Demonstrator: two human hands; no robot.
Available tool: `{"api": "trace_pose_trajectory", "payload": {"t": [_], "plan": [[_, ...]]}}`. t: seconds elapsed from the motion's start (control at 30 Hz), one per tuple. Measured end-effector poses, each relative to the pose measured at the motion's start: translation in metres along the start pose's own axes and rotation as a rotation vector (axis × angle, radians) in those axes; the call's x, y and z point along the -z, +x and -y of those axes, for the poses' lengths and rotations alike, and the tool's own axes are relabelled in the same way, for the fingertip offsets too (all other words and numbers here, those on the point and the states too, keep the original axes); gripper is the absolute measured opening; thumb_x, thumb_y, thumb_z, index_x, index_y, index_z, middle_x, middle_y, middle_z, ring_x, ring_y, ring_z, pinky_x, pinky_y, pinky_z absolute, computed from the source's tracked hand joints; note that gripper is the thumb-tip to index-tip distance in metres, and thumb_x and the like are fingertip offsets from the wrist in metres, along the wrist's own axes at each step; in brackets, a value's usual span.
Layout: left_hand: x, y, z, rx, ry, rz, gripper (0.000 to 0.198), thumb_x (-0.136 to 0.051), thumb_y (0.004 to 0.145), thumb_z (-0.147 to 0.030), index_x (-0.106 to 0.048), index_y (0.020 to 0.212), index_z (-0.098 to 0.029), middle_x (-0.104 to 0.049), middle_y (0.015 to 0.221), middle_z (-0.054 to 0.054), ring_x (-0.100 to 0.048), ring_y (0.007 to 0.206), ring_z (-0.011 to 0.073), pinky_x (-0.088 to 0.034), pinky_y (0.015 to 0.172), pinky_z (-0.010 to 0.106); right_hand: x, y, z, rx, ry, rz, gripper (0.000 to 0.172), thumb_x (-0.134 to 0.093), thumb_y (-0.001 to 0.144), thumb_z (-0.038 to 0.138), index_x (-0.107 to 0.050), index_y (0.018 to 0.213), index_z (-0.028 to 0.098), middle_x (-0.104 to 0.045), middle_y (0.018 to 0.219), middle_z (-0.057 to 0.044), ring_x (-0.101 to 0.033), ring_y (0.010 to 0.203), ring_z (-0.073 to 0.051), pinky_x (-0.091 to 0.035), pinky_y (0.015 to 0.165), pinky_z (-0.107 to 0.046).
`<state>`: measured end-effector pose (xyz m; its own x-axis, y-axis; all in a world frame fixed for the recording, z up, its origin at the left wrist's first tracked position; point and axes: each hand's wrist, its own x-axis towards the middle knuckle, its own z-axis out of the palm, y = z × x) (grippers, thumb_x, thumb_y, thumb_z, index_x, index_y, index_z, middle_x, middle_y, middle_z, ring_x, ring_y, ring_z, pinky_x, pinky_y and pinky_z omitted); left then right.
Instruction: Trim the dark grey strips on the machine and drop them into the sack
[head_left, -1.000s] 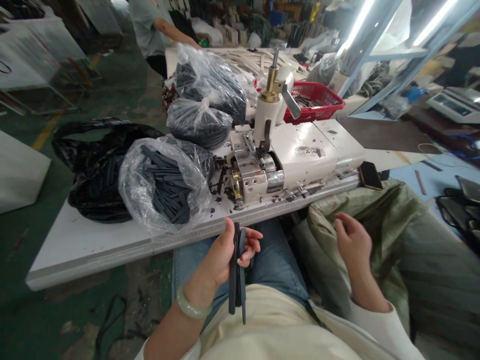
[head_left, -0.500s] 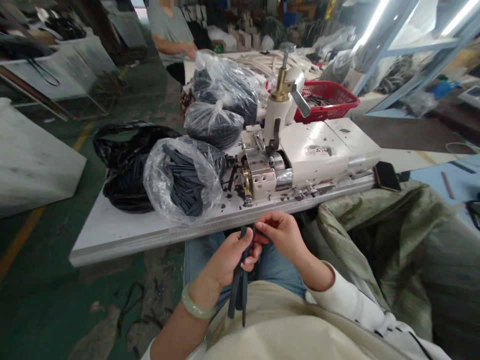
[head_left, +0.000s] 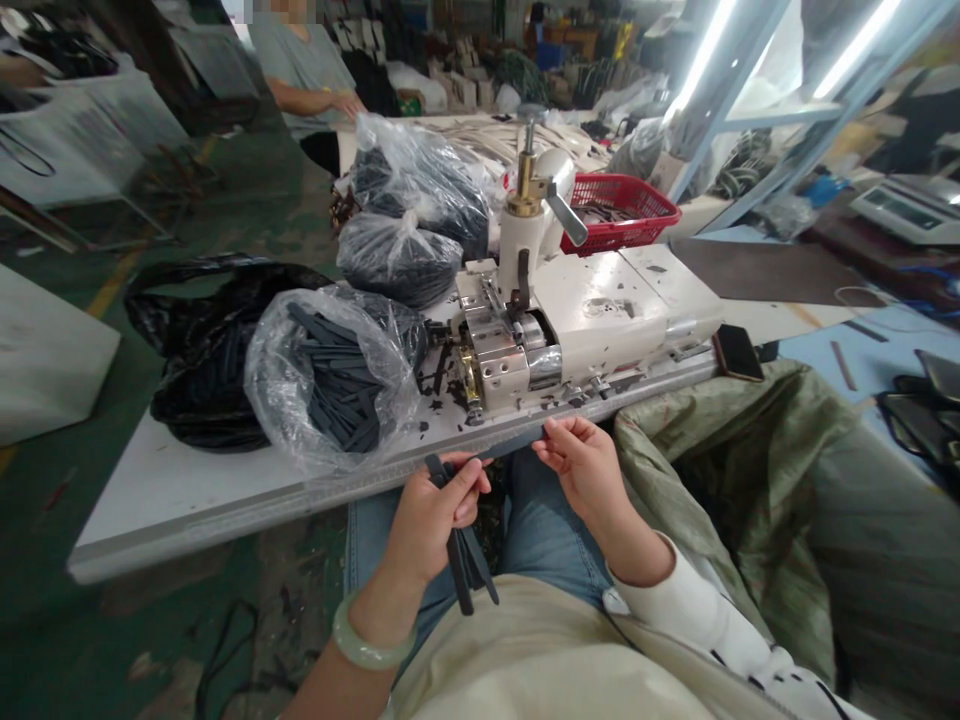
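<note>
My left hand [head_left: 442, 505] is closed around several dark strips [head_left: 466, 568], which look like leather and hang down below the fist over my lap. Between both hands stretches one single dark strip [head_left: 514, 442]. My right hand [head_left: 577, 462] pinches its far end between thumb and fingers; the near end meets the fingers of my left hand. Both hands are just in front of the table edge. Beyond them stands a cream skiving machine [head_left: 502, 365] with a metal roller and scraps around it. An open clear plastic bag [head_left: 281, 375] full of similar strips sits to its left.
A black plastic bag [head_left: 161, 345] and tied clear bags [head_left: 401, 255] stand on the left of the table [head_left: 187, 505]. Behind the machine is a red basket [head_left: 626, 205]. A phone [head_left: 739, 352] lies at right, near a green sack [head_left: 795, 410]. Another person [head_left: 304, 70] stands at the far side.
My right hand has moved right, away from my left, drawing one strip out straight between them. The bundle stays in my left hand. The view has shifted slightly right.
</note>
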<state>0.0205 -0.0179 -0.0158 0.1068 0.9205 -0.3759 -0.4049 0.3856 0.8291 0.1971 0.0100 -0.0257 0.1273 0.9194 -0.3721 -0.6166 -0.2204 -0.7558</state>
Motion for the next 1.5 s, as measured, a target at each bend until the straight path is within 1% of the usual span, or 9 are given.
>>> {"api": "trace_pose_trajectory", "payload": {"t": [0.17,0.47,0.77,1.03,1.2,1.27,1.37,1.43,1.5], "plan": [[0.004,0.000,-0.006,-0.060,0.017,-0.112,0.020,-0.074,0.072,-0.028,-0.061,0.069,-0.013,-0.055,0.054,-0.003,-0.036,0.037,0.0003,-0.021,0.037,0.013,0.006,-0.004,-0.006,-0.152,0.050,0.061,0.028,-0.083,0.066,0.032,-0.062,0.065,0.014,-0.070,0.060,-0.005,-0.070,0.056,-0.015,-0.057,0.048,-0.016],[0.010,0.002,-0.008,-0.049,0.033,-0.100,0.023,-0.075,0.069,-0.028,-0.058,0.064,-0.014,-0.055,0.053,-0.003,-0.034,0.036,-0.0001,-0.021,0.036,0.012,0.011,-0.008,-0.010,-0.260,0.037,0.218,0.034,-0.078,0.071,0.042,-0.074,0.087,0.012,-0.075,0.072,-0.010,-0.072,0.065,-0.016,-0.059,0.057,-0.018],[0.014,0.005,-0.009,-0.037,-0.080,-0.094,0.023,-0.078,0.071,-0.030,-0.072,0.082,-0.010,-0.059,0.058,0.000,-0.032,0.037,-0.0022,-0.021,0.036,0.010,0.006,-0.019,-0.010,0.387,-0.479,0.426,0.018,-0.078,0.071,0.015,-0.078,0.085,0.026,-0.076,0.093,-0.004,-0.070,0.089,-0.020,-0.058,0.083,-0.033],[0.018,0.002,-0.011,-0.140,-0.052,-0.104,0.017,-0.079,0.070,-0.026,-0.071,0.078,-0.013,-0.059,0.056,-0.001,-0.036,0.036,-0.0007,-0.023,0.037,0.012,0.016,-0.019,-0.019,-0.115,-0.117,0.627,0.068,-0.081,0.063,0.009,-0.061,0.124,0.031,-0.067,0.120,-0.003,-0.069,0.100,-0.018,-0.057,0.082,-0.025],[0.020,0.002,-0.011,-0.118,0.015,-0.113,0.019,-0.078,0.071,-0.028,-0.071,0.078,-0.012,-0.059,0.056,-0.001,-0.037,0.037,-0.0002,-0.022,0.037,0.013,0.014,-0.015,-0.019,-0.144,-0.186,0.643,0.059,-0.081,0.067,0.019,-0.061,0.123,0.028,-0.071,0.110,-0.003,-0.071,0.093,-0.018,-0.056,0.075,-0.025],[0.019,0.004,-0.010,-0.090,0.066,-0.093,0.020,-0.078,0.071,-0.029,-0.070,0.078,-0.012,-0.058,0.055,0.000,-0.037,0.037,0.0004,-0.022,0.037,0.014,0.008,-0.013,-0.014,-0.026,-0.365,0.639,0.044,-0.077,0.073,0.026,-0.066,0.115,0.024,-0.071,0.105,-0.004,-0.070,0.085,-0.017,-0.055,0.071,-0.025],[0.017,0.007,-0.008,-0.059,0.146,-0.061,0.022,-0.078,0.070,-0.030,-0.070,0.077,-0.011,-0.058,0.054,0.000,-0.038,0.037,0.0016,-0.022,0.036,0.015,-0.003,-0.008,-0.006,0.095,-0.765,0.726,0.016,-0.064,0.084,0.031,-0.071,0.088,0.017,-0.067,0.070,0.000,-0.061,0.056,-0.010,-0.047,0.051,-0.019],[0.016,0.009,-0.009,-0.062,0.146,-0.076,0.023,-0.078,0.070,-0.031,-0.069,0.078,-0.011,-0.056,0.054,-0.001,-0.038,0.037,0.0018,-0.022,0.036,0.015,-0.011,-0.001,0.000,0.081,-0.920,0.787,0.024,-0.056,0.089,0.032,-0.066,0.075,0.016,-0.057,0.054,0.004,-0.050,0.040,-0.007,-0.036,0.038,-0.017],[0.017,0.011,-0.011,-0.066,0.101,-0.105,0.025,-0.078,0.070,-0.033,-0.069,0.081,-0.012,-0.053,0.054,-0.003,-0.035,0.037,0.0011,-0.020,0.037,0.015,-0.018,0.010,0.005,0.075,-0.908,0.711,0.027,-0.053,0.090,0.036,-0.062,0.072,0.017,-0.050,0.047,0.006,-0.042,0.034,-0.006,-0.029,0.034,-0.017]]}}
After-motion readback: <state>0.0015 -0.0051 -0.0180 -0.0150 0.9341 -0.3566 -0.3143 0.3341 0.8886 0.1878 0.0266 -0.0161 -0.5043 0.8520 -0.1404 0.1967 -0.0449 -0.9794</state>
